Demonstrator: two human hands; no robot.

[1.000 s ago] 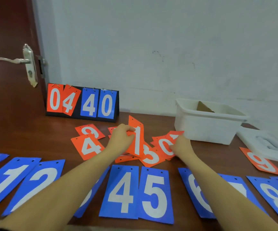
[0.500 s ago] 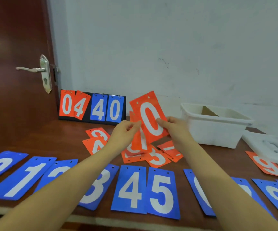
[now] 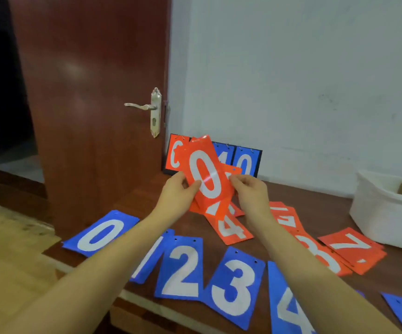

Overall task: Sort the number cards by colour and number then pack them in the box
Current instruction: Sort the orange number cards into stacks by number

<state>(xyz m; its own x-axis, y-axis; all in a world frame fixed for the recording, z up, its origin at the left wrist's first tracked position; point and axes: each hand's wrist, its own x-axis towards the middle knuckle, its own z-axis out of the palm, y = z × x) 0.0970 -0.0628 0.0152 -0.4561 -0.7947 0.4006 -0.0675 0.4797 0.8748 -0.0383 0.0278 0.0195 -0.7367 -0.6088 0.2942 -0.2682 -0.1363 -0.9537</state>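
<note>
Both hands are up off the bench holding a little fan of orange cards; the left hand (image 3: 179, 192) pinches the left edge of the orange 0 (image 3: 207, 175), thumb on the face of it, and the right hand (image 3: 250, 191) pinches the right edge with curled fingers; the 0 is the front card, tilted a bit, sitting right between the two hands; at least one more orange card peeks out below it, number partly hidden so can't say which.

Just under the right hand, flat on the bench (image 3: 315, 208), lies an orange 4 (image 3: 231, 229); further right of that hand there's a loose heap of orange cards, with a 3 (image 3: 320, 255) and a 7 (image 3: 350, 244) showing on top; past those, well to the right, the white box (image 3: 382, 220) with something brown inside.

Below both forearms runs the blue row: blue 0 (image 3: 101, 233) off to the left of the left arm; a blue 1 mostly hidden under that arm; then blue 2 (image 3: 183, 271) and blue 3 (image 3: 236, 288) between the arms; blue 4 (image 3: 289, 309) partly under the right arm.

Behind the hands stands the scoreboard (image 3: 245, 162) against the wall, mostly covered by the held 0; the door (image 3: 94, 104) is up to the left.
</note>
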